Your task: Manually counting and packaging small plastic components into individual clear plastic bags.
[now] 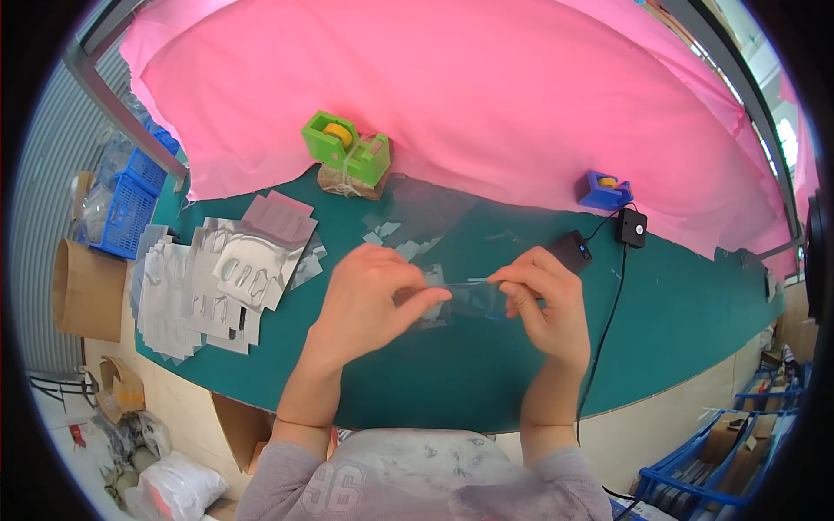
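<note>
Between my two hands a small clear plastic bag (476, 300) is stretched above the green tabletop. My left hand (375, 291) pinches its left side between thumb and fingers. At the upper right corner my right hand (546, 300) grips it with thumb and forefinger. A thin pale strip runs along the bag's top edge near the right fingers. Beneath and behind the left hand lie small white pieces (387, 234) and clear film, partly hidden. To the left, a spread pile of silver flat packs (204, 278) covers the table; some have oval cutouts.
A green tape dispenser (347, 148) stands on a wrapped block at the back, and a blue tape dispenser (604, 189) at the back right. A black device (573, 252) and small black box (632, 227) trail cables. Pink cloth (452, 95) hangs behind; blue crates (130, 204) stand left.
</note>
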### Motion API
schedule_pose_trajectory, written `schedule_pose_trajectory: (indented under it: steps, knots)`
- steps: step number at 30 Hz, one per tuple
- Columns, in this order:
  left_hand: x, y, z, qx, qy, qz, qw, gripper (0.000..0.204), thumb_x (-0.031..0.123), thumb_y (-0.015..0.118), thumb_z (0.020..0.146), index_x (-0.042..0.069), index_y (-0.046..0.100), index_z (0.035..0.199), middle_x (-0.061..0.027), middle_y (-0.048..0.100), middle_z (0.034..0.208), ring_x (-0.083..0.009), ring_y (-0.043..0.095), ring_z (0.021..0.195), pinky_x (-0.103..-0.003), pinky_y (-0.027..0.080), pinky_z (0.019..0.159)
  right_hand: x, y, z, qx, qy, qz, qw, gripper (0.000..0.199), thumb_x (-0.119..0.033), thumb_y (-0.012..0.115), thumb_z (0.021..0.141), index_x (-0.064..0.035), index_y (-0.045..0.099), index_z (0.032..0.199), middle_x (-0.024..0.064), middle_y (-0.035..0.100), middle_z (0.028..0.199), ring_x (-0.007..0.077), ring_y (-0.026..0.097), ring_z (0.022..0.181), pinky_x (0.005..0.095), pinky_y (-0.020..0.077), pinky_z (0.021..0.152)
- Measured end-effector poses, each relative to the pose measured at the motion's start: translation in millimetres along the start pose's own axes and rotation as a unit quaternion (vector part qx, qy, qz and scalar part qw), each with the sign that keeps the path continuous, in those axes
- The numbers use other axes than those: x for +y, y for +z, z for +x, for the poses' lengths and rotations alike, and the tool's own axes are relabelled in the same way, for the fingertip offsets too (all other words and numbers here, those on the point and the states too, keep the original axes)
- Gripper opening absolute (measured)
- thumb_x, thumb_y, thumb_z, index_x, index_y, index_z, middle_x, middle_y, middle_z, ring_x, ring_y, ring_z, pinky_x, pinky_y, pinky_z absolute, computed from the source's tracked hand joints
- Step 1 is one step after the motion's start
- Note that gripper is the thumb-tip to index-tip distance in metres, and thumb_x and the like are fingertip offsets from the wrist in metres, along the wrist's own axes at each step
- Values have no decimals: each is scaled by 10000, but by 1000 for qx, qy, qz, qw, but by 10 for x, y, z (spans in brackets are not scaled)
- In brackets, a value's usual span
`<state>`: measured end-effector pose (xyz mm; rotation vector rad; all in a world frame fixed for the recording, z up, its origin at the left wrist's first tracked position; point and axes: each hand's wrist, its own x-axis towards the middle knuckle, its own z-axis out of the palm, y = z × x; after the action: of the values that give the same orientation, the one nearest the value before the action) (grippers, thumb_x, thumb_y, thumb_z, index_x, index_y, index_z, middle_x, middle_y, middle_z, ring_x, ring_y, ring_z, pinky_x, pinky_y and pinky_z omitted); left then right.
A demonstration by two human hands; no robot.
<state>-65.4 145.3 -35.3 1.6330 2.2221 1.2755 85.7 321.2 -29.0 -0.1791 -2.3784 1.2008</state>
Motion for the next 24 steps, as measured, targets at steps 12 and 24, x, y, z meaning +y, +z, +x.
schedule_pose_trajectory:
  steps: [12, 24]
  knots:
    - [-3, -99, 36, 40, -48, -177, 982, 106, 85, 745, 728, 19, 670, 762, -48, 648, 670, -160, 600, 649, -299, 450, 664, 27, -46, -3, 65, 83, 130, 986, 101, -27, 577, 891, 12, 661, 932, 52, 533, 786, 98, 583, 598, 208, 444, 476]
    - [11, 73, 28, -66, -23, -121, 990, 33, 76, 682, 779, 51, 666, 793, -45, 660, 716, -199, 608, 665, -311, 442, 694, -2, 96, 71, -97, 7, 92, 991, 315, -104, 686, 810, 20, 587, 1081, 125, 610, 1082, 225, 607, 1043, 327, 490, 862]
